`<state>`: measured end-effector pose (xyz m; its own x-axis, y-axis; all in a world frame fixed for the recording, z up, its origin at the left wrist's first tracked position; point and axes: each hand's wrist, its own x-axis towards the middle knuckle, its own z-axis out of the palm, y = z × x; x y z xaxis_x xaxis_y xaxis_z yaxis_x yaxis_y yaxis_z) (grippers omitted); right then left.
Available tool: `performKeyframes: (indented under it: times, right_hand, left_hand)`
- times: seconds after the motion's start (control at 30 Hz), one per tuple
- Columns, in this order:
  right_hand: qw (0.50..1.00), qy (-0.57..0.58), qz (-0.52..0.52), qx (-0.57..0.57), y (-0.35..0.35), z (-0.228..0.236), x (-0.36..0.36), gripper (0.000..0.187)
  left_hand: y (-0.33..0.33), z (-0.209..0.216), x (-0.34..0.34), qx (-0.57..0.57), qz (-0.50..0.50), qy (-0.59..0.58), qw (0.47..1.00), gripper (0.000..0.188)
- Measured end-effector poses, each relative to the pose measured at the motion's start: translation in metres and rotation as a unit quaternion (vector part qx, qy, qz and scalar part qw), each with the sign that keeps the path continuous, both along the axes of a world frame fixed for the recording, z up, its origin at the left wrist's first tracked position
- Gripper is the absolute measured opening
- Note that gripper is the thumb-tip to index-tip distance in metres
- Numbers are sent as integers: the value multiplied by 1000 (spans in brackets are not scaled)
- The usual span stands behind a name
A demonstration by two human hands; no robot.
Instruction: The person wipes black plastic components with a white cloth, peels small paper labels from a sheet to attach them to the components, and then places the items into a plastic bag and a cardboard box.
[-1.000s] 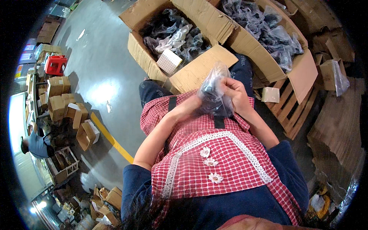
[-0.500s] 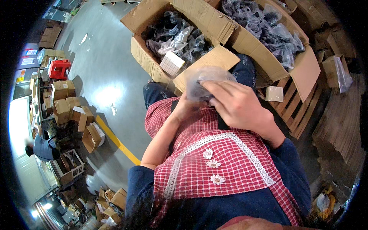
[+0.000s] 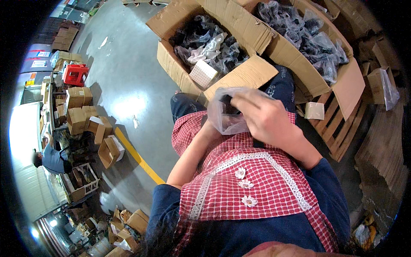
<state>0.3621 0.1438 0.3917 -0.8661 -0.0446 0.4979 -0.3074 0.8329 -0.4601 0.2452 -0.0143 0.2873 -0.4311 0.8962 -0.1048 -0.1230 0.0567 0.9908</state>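
Over my lap I hold a clear plastic bag (image 3: 217, 112), its mouth spread wide and facing up. My left hand (image 3: 209, 129) grips it from below and behind, with most of its fingers hidden by the plastic. My right hand (image 3: 266, 120) is at the bag's right rim, its fingers bent together and slightly blurred at the opening. Something dark shows inside the bag, too unclear to name. Just beyond stands an open cardboard box (image 3: 171, 64) of dark, plastic-wrapped items (image 3: 222, 51), with a small dotted white box (image 3: 203, 73) at its near corner.
A second open carton (image 3: 299, 70) of wrapped dark items stands at the right, by a wooden pallet (image 3: 329, 128) and a small white box (image 3: 314, 110). Stacked flat cardboard (image 3: 381, 141) lies far right. At left are a red stool (image 3: 75, 75), several cartons (image 3: 79, 98) and another person (image 3: 53, 158).
The bag, bunched up before, is now spread with its mouth wide. My right hand has shifted slightly to the right and down along its rim. The whole view has shifted a little.
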Motion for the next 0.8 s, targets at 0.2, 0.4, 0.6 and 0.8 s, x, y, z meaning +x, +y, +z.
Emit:
performKeyframes:
  times: [0.2,0.4,0.6,0.8]
  right_hand:
    - [995,-47,-53,68,13,-41,-9,23]
    - [992,-95,-64,60,14,-37,-12,19]
    - [985,-149,-23,79,11,-76,-16,15]
    - [974,-127,-179,52,31,-38,-18,27]
  left_hand:
    - [-8,-22,16,18,26,-64,997,66]
    - [-6,-14,21,27,87,-269,959,62]
    - [-1,-42,32,15,28,-184,982,51]
    - [15,-8,23,-106,118,-289,944,42]
